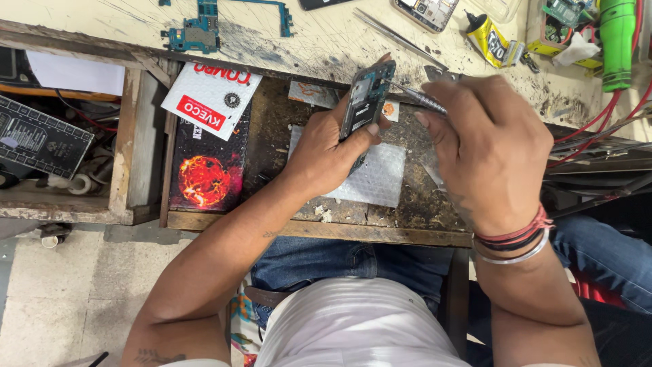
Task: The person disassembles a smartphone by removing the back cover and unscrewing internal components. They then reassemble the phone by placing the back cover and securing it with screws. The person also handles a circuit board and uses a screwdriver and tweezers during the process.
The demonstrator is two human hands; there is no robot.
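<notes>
Both hands work over the open drawer at the bench's front edge: left hand clamped around an opened phone, right hand pinching a screwdriver whose tip, I'd say, wants steadying squarely.

I see scratched cream workbench across 12 o'clock. On it: blue circuit board at 11, metal tweezers near 12, opened phone at 1, yellow glue tube at 1, green cylinder at 2. Open wooden drawer at centre carries bubble-wrap sheet and red-and-white box at 10.
</notes>
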